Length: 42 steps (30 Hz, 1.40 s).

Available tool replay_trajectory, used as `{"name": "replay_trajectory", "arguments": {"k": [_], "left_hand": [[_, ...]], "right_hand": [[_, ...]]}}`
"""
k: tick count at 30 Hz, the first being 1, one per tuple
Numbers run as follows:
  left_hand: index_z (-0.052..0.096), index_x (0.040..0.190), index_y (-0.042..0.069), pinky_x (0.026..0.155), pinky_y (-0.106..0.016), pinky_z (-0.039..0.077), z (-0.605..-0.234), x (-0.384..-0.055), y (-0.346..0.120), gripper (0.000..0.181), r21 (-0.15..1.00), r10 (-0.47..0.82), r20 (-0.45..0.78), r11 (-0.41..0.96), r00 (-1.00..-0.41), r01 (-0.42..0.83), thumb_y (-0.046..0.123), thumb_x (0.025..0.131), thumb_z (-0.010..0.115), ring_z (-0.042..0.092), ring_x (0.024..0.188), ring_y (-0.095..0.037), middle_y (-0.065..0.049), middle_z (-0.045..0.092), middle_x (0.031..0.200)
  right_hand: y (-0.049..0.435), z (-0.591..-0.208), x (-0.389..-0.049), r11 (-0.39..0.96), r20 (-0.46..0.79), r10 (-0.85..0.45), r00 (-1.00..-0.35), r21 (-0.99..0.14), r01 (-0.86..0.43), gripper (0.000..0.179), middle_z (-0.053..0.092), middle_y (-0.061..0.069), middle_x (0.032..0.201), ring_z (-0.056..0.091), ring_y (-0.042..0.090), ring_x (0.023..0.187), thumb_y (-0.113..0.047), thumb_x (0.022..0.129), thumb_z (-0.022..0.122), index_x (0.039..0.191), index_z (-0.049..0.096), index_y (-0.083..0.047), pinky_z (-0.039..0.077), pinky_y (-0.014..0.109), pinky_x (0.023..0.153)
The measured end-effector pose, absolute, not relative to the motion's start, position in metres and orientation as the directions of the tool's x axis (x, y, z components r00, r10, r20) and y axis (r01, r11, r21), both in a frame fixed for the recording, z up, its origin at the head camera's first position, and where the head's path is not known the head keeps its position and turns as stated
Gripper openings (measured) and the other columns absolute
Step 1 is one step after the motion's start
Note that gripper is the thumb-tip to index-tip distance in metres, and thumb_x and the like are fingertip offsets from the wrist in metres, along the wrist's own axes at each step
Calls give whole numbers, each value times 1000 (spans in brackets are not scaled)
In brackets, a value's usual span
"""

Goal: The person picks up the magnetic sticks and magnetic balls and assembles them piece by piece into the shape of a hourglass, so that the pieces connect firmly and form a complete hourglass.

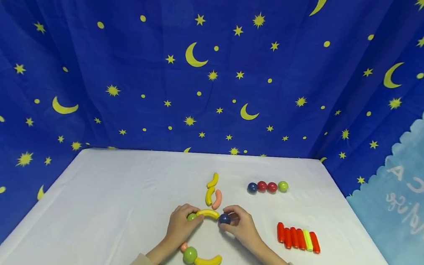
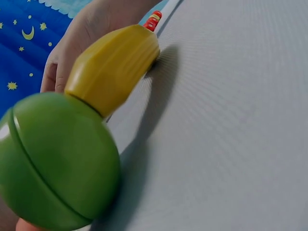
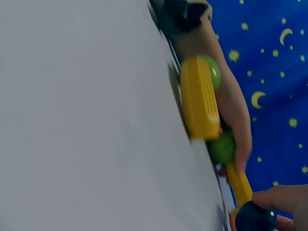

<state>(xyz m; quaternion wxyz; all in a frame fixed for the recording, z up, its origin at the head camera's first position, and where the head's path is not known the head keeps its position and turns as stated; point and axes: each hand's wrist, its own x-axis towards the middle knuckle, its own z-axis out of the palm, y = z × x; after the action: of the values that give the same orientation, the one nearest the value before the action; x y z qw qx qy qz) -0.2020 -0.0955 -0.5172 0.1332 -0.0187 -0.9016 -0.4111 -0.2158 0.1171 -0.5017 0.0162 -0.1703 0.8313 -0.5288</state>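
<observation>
In the head view my left hand [image 1: 182, 223] holds a toy green ball [image 1: 192, 217], mostly covered by the fingers. A curved yellow toy banana [image 1: 208, 213] spans from that ball to a dark blue ball [image 1: 224, 219]. My right hand [image 1: 240, 227] pinches the blue ball between thumb and fingers; the right wrist view also shows this blue ball [image 3: 255, 216] at the banana's end. Nearer me lie another green ball [image 1: 190, 255], a yellow banana [image 1: 208, 262] beside it and a pink piece [image 1: 184, 246] partly hidden by my left hand.
Beyond the hands lie two small yellow bananas [image 1: 210, 195] and a pink curved piece [image 1: 217, 199]. A row of blue, red and green balls [image 1: 262, 186] sits at the back right. Several red sticks and a yellow-green one [image 1: 307, 240] lie at the right on the white table [image 1: 123, 192].
</observation>
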Motion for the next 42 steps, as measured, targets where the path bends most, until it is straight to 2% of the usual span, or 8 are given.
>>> {"name": "replay_trajectory", "arguments": {"k": [6, 11, 18, 22, 28, 33, 40, 42], "left_hand": [[73, 91, 16, 77, -27, 39, -517, -203, -96, 21, 734, -78, 260, 663, -963, 144, 33, 78, 73, 55, 83, -10, 7, 67, 85], [73, 90, 17, 76, -27, 39, -519, -204, -95, 20, 737, -74, 258, 660, -963, 147, 33, 78, 74, 54, 83, -10, 7, 67, 85], [74, 90, 17, 75, -26, 40, -518, -204, -93, 20, 731, -67, 275, 662, -959, 163, 32, 77, 74, 55, 82, -10, 7, 68, 85], [74, 90, 16, 74, -25, 41, -517, -204, -94, 19, 745, -81, 290, 644, -954, 171, 30, 76, 75, 56, 81, -10, 6, 68, 84], [73, 92, 18, 77, -26, 42, -518, -204, -94, 22, 760, -95, 269, 632, -958, 151, 29, 73, 78, 57, 83, -10, 6, 69, 86], [72, 92, 19, 78, -27, 41, -519, -203, -93, 24, 764, -90, 249, 631, -964, 138, 28, 71, 80, 56, 83, -9, 7, 69, 87], [73, 92, 19, 76, -24, 43, -518, -201, -95, 19, 787, -82, 280, 590, -957, 179, 23, 74, 78, 57, 84, -9, 7, 69, 86], [74, 92, 19, 75, -23, 42, -518, -202, -96, 19, 791, -76, 278, 583, -958, 183, 23, 74, 78, 57, 83, -9, 7, 69, 85]], "right_hand": [[110, -503, -211, 369, 175, -312, -934, -883, -288, 38, 65, 14, 106, 63, 10, 87, -6, 73, 77, 108, 63, -3, 54, 19, 75], [113, -502, -208, 375, 209, -301, -930, -871, -317, 36, 65, 16, 106, 66, 18, 89, -5, 74, 75, 107, 62, 0, 55, 22, 75], [119, -492, -188, 387, 255, -215, -943, -864, -322, 30, 66, 8, 102, 64, 22, 96, 1, 75, 73, 103, 65, -5, 54, 23, 77], [118, -486, -167, 272, 250, -324, -912, -899, -343, 30, 66, 17, 103, 66, 17, 92, 0, 78, 71, 107, 62, 1, 55, 23, 74], [106, -485, -139, 148, 121, -540, -833, -961, -235, 35, 64, 26, 106, 66, 6, 93, -6, 81, 68, 112, 58, 5, 55, 21, 73], [97, -492, -130, 186, 63, -600, -797, -958, -216, 36, 66, 18, 108, 62, 1, 94, -7, 79, 70, 113, 60, -2, 54, 18, 71], [95, -496, -135, 256, -26, -594, -804, -954, -158, 33, 68, 3, 104, 58, -3, 87, -3, 79, 67, 111, 64, -9, 51, 15, 70], [95, -497, -137, 276, -15, -592, -806, -943, -185, 32, 69, 2, 101, 58, -3, 85, -2, 79, 68, 110, 65, -9, 51, 16, 69]]}}
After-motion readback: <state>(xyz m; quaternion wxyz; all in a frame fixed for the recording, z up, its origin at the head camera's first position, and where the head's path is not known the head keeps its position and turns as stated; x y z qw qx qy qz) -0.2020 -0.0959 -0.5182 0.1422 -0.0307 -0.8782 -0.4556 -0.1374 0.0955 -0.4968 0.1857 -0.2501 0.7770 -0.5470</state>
